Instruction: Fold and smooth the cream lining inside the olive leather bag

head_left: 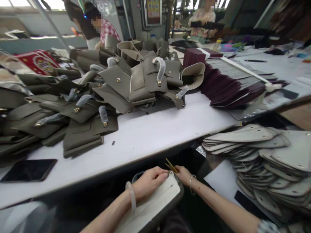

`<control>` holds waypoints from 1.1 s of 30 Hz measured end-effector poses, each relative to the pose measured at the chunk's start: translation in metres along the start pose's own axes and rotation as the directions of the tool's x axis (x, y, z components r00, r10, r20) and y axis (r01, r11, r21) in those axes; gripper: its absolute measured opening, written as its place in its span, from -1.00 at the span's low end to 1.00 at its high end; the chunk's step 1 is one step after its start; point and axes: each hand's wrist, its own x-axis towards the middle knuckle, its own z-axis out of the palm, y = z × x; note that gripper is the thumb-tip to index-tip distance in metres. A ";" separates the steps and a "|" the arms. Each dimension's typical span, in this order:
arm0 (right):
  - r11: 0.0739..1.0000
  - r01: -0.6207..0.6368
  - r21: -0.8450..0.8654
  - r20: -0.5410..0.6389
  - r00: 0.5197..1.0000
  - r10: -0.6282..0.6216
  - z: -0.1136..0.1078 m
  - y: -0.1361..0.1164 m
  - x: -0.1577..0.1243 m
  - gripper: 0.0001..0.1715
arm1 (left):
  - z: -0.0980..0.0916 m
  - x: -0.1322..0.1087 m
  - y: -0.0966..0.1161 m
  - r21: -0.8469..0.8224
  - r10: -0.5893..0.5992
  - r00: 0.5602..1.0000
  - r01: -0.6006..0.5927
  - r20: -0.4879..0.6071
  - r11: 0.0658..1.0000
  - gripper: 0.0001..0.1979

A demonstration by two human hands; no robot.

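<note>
1. Bag piece (157,202): lower centre of the frame, pale side up, gray-green edging along its right. It sits below the near edge of the white table (175,118), probably so you can look straight down on it.
2. Your left hand (148,183): thumb and fingers clamped on the piece's upper-left edge. Reads as a steadying grip; undersides of the fingers are hidden.
3. Your right hand (183,174): fingers closed around small gold scissors (172,166) at the piece's top end. Blades slightly apart, pointing up-left, likely angled to work near that end. Can't tell if they touch it.
4. Gray-green bags (139,92): heaped upper left to centre. Clear film (161,66) sits by the clasps (159,83), presumably against scratches.
5. Pale panels (279,157): overlapped flat at right, likely to save room beside you.
6. Phone (30,170): lower left, on the tabletop, apart from your hands.
</note>
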 end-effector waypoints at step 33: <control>-0.063 0.787 -0.614 0.676 0.482 -0.557 -0.064 -0.122 0.008 -0.29 | 0.006 -0.006 0.025 0.096 -0.054 0.947 0.088 -0.316 0.991 -0.74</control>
